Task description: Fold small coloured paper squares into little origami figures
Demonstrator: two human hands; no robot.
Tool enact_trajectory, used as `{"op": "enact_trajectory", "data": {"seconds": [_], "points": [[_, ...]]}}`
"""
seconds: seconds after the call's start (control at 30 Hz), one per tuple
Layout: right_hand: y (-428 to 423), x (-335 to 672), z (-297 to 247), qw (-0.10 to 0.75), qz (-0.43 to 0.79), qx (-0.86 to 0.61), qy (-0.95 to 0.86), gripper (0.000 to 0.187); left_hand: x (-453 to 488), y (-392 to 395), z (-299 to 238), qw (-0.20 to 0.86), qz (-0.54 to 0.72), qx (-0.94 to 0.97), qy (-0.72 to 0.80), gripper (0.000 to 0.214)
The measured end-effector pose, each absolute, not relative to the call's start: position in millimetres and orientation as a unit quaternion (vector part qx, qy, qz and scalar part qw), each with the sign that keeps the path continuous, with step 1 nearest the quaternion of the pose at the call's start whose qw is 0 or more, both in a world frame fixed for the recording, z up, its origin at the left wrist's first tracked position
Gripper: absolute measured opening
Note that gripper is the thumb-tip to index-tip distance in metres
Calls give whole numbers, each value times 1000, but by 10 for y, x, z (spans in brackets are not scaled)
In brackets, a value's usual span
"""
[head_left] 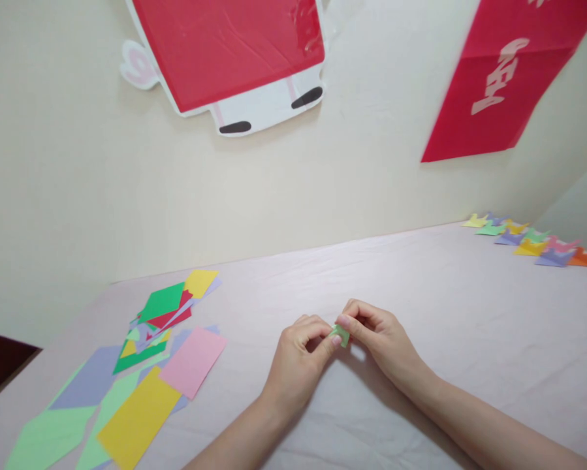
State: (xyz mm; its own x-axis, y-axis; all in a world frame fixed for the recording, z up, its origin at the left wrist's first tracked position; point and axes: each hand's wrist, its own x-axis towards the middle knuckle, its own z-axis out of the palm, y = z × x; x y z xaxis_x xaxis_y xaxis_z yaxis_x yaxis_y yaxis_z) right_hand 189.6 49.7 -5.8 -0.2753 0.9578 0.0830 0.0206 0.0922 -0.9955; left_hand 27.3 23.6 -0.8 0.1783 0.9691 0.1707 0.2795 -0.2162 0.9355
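Both of my hands meet near the middle of the pale pink table (pixel 420 307). My left hand (pixel 298 359) and my right hand (pixel 379 339) are both closed in a pinch on one small folded piece of green paper (pixel 341 335). The paper is tiny and mostly hidden by my fingertips. It is held just above the table surface.
Loose coloured paper sheets (pixel 141 365) in yellow, pink, green, purple and red lie scattered at the left. A row of several folded paper figures (pixel 533 241) lines the far right edge. Red banners (pixel 234 46) hang on the cream wall behind.
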Motion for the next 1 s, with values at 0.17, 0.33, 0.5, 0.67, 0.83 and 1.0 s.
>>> {"op": "enact_trajectory", "data": {"seconds": [0.17,0.33,0.5,0.67,0.83,1.0], "points": [[498,1882,-64,446,529,-421,-586,38,328,203,15,410,421,643,492,19],[498,1868,-46,466,546,-395,-574,38,342,204,-1,416,428,647,475,17],[502,1881,-50,442,568,-382,-580,33,299,237,-11,432,441,632,469,18],[512,1905,-88,402,574,-373,-608,32,273,249,-17,423,430,637,479,23],[534,1926,-65,397,593,-384,-585,37,258,247,-14,423,417,652,472,23],[542,1936,-26,384,555,-400,-620,44,238,249,11,422,412,660,466,27]]}}
